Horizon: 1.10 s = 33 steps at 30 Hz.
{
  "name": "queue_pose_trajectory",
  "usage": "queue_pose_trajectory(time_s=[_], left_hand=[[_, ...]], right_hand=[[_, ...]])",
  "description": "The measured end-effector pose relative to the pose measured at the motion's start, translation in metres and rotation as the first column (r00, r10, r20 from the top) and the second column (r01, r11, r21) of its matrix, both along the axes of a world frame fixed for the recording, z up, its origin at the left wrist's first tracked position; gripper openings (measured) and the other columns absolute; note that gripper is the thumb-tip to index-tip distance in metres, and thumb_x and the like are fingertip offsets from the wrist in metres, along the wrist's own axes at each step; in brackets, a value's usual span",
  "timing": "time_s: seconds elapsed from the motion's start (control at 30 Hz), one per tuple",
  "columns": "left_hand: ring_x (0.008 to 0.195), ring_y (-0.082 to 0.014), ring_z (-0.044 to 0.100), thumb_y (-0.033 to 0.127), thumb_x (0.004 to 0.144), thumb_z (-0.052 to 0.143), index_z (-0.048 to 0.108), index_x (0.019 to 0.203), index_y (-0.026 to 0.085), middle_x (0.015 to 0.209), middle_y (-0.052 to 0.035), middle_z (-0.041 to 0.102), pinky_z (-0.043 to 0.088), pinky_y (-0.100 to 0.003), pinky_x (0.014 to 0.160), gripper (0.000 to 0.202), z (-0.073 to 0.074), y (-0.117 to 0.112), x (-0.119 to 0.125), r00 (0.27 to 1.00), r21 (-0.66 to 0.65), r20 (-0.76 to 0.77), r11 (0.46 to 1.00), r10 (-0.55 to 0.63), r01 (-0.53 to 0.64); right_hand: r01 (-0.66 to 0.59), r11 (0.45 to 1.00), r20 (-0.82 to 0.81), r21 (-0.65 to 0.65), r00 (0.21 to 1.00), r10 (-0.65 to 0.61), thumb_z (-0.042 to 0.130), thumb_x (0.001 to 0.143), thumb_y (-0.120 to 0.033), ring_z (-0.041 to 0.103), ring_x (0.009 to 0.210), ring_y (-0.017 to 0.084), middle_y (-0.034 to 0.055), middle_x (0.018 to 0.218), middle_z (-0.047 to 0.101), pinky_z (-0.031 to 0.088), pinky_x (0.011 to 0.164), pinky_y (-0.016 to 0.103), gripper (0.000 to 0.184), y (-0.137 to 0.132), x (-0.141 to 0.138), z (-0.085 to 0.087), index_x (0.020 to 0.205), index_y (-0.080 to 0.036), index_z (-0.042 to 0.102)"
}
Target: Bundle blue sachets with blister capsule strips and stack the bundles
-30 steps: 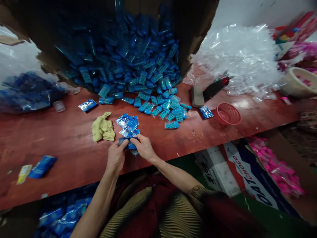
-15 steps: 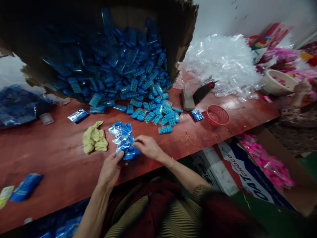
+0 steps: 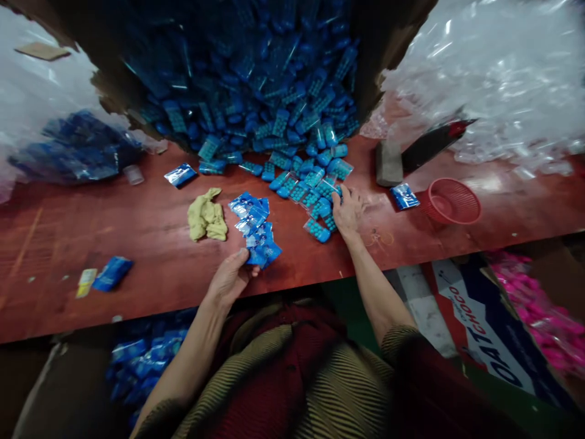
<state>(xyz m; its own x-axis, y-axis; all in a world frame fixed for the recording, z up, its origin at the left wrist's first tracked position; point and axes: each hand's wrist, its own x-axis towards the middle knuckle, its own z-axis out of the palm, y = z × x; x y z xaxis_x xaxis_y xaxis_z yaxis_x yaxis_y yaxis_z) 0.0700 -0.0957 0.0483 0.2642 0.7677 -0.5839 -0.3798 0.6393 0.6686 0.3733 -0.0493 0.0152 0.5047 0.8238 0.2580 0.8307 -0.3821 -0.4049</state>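
My left hand (image 3: 232, 275) pinches the near edge of a shiny blue packet (image 3: 265, 249) between thumb and fingers, at the table's front edge. More blue packets (image 3: 250, 212) lie fanned out just beyond it. My right hand (image 3: 348, 212) reaches over the right side of a loose heap of small clear bottles filled with blue balls (image 3: 314, 177). Its fingers are slightly apart and touch or hover over the bottles there; their tips are partly hidden. One capped bottle (image 3: 317, 230) lies at the heap's near end, left of that hand.
A torn carton (image 3: 402, 42) spills bottles at the back. Around the table (image 3: 150, 225) are a yellow-green cloth (image 3: 206, 216), a red basket (image 3: 453, 201), a grey block (image 3: 388, 163) and a single blue packet (image 3: 404, 197). Pink items (image 3: 539, 311) fill a box below right.
My right hand has left the blue packets and moved right and forward to the bottle heap. My left hand stays on the packet. The view has shifted as the head moved.
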Motion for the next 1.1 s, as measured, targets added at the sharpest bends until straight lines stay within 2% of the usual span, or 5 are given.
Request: queue_pose_trajectory(time_s=[0.27,0.57,0.73,0.87,1.1], left_hand=[[0.045,-0.0092,0.052,0.032,0.064,0.077,0.059,0.064,0.013,0.054,-0.0002,0.058,0.041,-0.02,0.039,0.026,0.001,-0.004,-0.005,0.996,-0.101,0.081,0.994,0.049,-0.04],[0.051,-0.0136,0.059,0.032,0.071,0.072,0.06,0.07,0.014,0.055,-0.0025,0.06,0.042,-0.019,0.039,0.021,-0.002,-0.007,-0.007,0.997,-0.186,0.048,0.981,0.064,-0.054],[0.052,-0.0152,0.061,0.035,0.072,0.07,0.058,0.065,0.014,0.051,-0.0033,0.059,0.045,-0.02,0.043,0.026,-0.002,-0.01,-0.005,0.994,-0.202,0.057,0.976,0.096,-0.083],[0.051,-0.0149,0.061,0.038,0.07,0.071,0.06,0.067,0.013,0.053,-0.0041,0.062,0.045,-0.021,0.043,0.027,-0.002,-0.012,-0.003,0.994,-0.178,0.036,0.979,0.107,-0.099],[0.051,-0.0131,0.059,0.04,0.067,0.073,0.061,0.069,0.013,0.052,-0.0023,0.058,0.045,-0.02,0.044,0.029,-0.003,-0.015,-0.001,0.994,-0.129,0.08,0.989,0.08,-0.07]], right_hand=[[-0.415,0.907,0.105,-0.071,0.901,0.421,0.045,0.09,-0.037,0.051,0.094,0.026,0.0121,0.107,0.06,0.039,0.08,0.04,0.032,-0.067,-0.065,0.027,0.113,-0.021,0.061],[-0.44,0.879,0.068,-0.183,0.886,0.458,0.051,0.086,-0.025,0.05,0.097,0.029,0.0137,0.114,0.057,0.042,0.076,0.041,0.033,-0.079,-0.088,0.009,0.119,-0.023,0.058],[-0.486,0.873,-0.254,0.048,0.839,0.481,0.055,0.082,-0.024,0.054,0.098,0.025,0.0109,0.107,0.061,0.043,0.086,0.04,0.029,-0.074,-0.086,0.014,0.11,-0.018,0.06],[-0.53,0.811,-0.607,0.247,0.568,0.556,0.06,0.08,-0.029,0.059,0.094,0.019,0.0066,0.106,0.062,0.047,0.085,0.034,0.033,-0.081,-0.092,0.038,0.112,-0.02,0.057],[-0.585,0.72,-0.554,0.374,0.481,0.679,0.06,0.081,-0.029,0.057,0.104,0.019,0.0058,0.109,0.058,0.045,0.093,0.036,0.031,-0.094,-0.116,0.062,0.112,-0.026,0.061]])
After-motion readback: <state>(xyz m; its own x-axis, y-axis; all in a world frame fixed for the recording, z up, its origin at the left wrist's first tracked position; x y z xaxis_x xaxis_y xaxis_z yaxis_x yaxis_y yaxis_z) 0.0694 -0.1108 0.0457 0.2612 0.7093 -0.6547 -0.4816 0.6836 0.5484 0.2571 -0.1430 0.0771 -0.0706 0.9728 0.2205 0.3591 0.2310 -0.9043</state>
